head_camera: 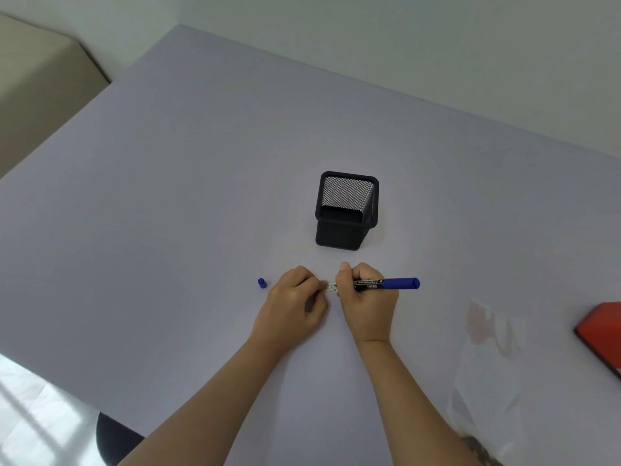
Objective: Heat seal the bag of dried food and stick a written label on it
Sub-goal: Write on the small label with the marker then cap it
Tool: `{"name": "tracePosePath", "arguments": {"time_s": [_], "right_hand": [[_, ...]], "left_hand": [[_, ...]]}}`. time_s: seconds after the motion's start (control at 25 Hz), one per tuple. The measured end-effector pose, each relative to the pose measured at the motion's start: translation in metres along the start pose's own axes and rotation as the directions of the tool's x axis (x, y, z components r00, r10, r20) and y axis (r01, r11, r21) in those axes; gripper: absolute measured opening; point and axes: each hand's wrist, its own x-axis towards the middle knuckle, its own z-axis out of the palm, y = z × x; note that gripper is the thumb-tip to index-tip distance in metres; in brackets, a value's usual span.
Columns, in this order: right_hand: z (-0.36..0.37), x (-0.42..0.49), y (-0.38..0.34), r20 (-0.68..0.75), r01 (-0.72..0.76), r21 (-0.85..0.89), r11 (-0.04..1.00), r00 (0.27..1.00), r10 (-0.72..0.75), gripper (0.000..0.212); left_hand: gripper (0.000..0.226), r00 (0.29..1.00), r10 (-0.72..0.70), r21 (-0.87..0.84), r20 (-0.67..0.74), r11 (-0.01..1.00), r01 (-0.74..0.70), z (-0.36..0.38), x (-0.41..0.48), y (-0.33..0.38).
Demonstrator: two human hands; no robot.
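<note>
Bag (487, 331): one clear pouch, lying flat on the worktop (168, 230), nearer the person than the holder and to its right. Pale pieces show faintly inside. Whether its mouth is sealed cannot be told.
Holder (346, 213): one black mesh pen pot, upright, nothing visible in it.
Label (331, 288): one small white strip, just in front of the holder, between the two hands.
Left hand (295, 297): grip pinched on the label's left end, probably to steady it for writing.
Right hand (366, 297): grip wrapped around the marker (386, 283), with the tip end hidden at the label and the blue rear end pointing right.
Cap (262, 283): one loose blue cap, in front of the holder and to its left, just beyond the left hand and probably set aside to free the tip.
Red box (601, 334): one, cut off by the picture's edge, far right of the holder. It may be the sealer.
Step, as a judgement: writing the label, which is not yet on the bag.
</note>
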Motion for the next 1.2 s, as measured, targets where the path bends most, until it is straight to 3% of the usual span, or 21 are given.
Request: {"name": "tracePosePath", "arguments": {"time_s": [1.2], "right_hand": [[0.0008, -0.0010, 0.0021, 0.030, 0.003, -0.030, 1.000, 1.000, -0.002, 0.046]], "left_hand": [[0.024, 1.000, -0.019, -0.001, 0.011, 1.000, 0.019, -0.0015, 0.0012, 0.0018]]}}
